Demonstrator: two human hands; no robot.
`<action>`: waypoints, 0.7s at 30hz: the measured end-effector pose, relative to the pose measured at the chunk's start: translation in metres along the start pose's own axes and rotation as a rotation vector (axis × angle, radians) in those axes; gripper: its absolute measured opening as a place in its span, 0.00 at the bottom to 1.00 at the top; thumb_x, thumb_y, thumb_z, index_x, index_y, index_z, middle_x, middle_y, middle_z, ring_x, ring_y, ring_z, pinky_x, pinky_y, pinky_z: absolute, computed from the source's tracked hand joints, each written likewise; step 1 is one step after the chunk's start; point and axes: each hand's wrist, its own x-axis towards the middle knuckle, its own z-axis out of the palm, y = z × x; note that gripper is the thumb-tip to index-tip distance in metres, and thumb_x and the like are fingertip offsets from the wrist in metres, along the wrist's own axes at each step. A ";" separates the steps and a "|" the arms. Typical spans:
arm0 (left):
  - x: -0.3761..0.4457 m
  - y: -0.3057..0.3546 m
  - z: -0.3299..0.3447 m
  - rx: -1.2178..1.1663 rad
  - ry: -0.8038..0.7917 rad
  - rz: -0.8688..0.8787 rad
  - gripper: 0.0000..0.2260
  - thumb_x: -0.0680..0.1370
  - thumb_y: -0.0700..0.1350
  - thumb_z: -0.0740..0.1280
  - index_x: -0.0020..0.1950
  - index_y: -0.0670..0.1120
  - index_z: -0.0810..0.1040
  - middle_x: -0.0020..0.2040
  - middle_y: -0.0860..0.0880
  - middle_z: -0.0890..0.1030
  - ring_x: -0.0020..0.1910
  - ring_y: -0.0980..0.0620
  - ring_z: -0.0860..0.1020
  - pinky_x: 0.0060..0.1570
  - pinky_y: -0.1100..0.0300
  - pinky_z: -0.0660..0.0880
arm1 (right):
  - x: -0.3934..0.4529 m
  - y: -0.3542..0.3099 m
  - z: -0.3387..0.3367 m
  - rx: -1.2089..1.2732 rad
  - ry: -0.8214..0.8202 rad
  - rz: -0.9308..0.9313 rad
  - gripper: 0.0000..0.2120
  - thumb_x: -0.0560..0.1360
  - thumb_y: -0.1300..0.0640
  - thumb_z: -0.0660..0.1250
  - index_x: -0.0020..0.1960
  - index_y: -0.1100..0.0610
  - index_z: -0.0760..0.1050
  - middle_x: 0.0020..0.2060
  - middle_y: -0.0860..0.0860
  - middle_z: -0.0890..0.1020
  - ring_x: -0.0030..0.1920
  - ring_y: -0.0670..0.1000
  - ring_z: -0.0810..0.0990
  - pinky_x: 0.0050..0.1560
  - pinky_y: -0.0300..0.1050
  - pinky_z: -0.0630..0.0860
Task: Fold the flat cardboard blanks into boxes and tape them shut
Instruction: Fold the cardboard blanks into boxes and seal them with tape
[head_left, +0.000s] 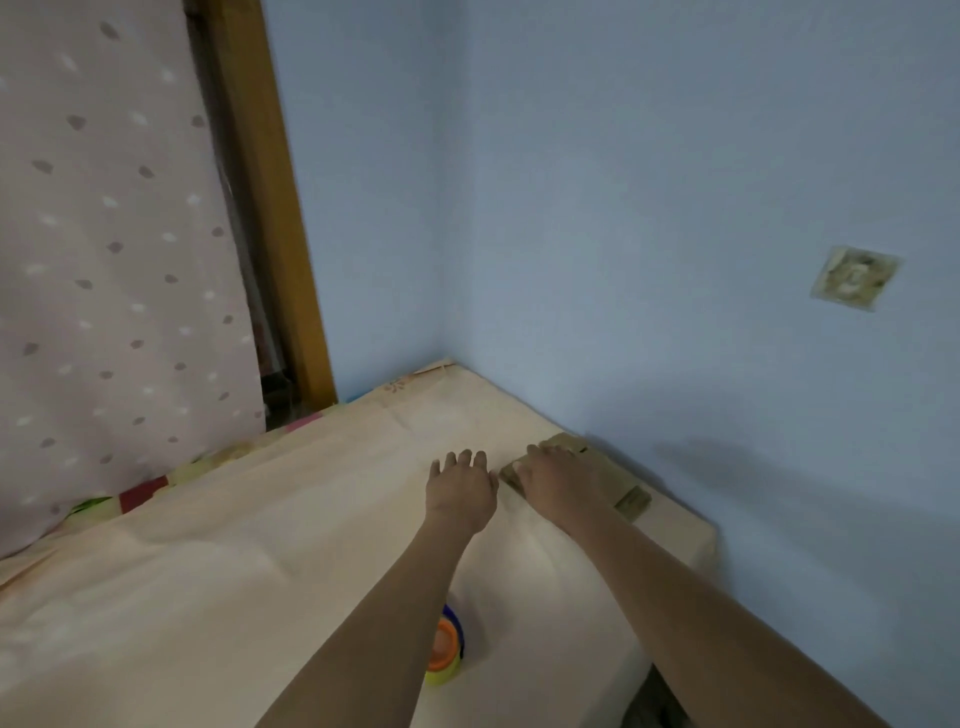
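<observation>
The right hand (558, 475) lies palm down on a stack of flat cardboard blanks (621, 483), and it covers the near, left part of the stack. Its fingers (540, 452) reach over the top of the cardboard, but the picture is too blurry to tell if they curl round an edge or just rest there. The left hand (460, 486) is just beside it, at about 9 o'clock from the right hand. It is flat and open, with its fingers spread a little, and it holds nothing. It is low over the cloth, close to the left edge of the stack, but you cannot tell if it touches either one. The cardboard stack sits at about 3 o'clock on the bed, close to the blue wall (675, 208). The bed is covered with a pale peach sheet (260, 545). Both arms stretch out from 6 o'clock toward the far corner of the bed. Under the left arm, near 6 o'clock, a roll of tape (451, 660) with orange, blue and yellow on it lies on the sheet, well apart from the cardboard. At 10 o'clock hangs a pale curtain (104, 234) with little spots, and next to it stands a wooden frame (280, 234). At 2 o'clock on the wall there is a worn, dirty square plate (854, 278).
</observation>
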 end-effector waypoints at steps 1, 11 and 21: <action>0.012 0.003 0.003 0.003 0.000 -0.007 0.22 0.85 0.53 0.48 0.75 0.45 0.64 0.74 0.46 0.68 0.72 0.44 0.65 0.73 0.46 0.58 | 0.010 0.007 0.003 0.006 -0.004 -0.012 0.20 0.84 0.47 0.52 0.62 0.59 0.74 0.58 0.56 0.79 0.60 0.58 0.77 0.59 0.51 0.71; 0.150 0.056 0.030 0.014 -0.014 -0.159 0.23 0.85 0.55 0.47 0.75 0.46 0.65 0.74 0.46 0.68 0.72 0.44 0.66 0.73 0.46 0.59 | 0.148 0.101 0.027 0.036 -0.165 -0.164 0.24 0.85 0.45 0.49 0.73 0.58 0.66 0.69 0.57 0.73 0.67 0.58 0.73 0.68 0.54 0.69; 0.243 0.120 0.076 0.012 -0.069 -0.290 0.22 0.85 0.54 0.49 0.74 0.47 0.66 0.73 0.46 0.70 0.72 0.45 0.67 0.72 0.47 0.61 | 0.250 0.205 0.058 0.057 -0.276 -0.283 0.24 0.85 0.46 0.48 0.72 0.59 0.68 0.66 0.57 0.75 0.66 0.59 0.73 0.65 0.54 0.70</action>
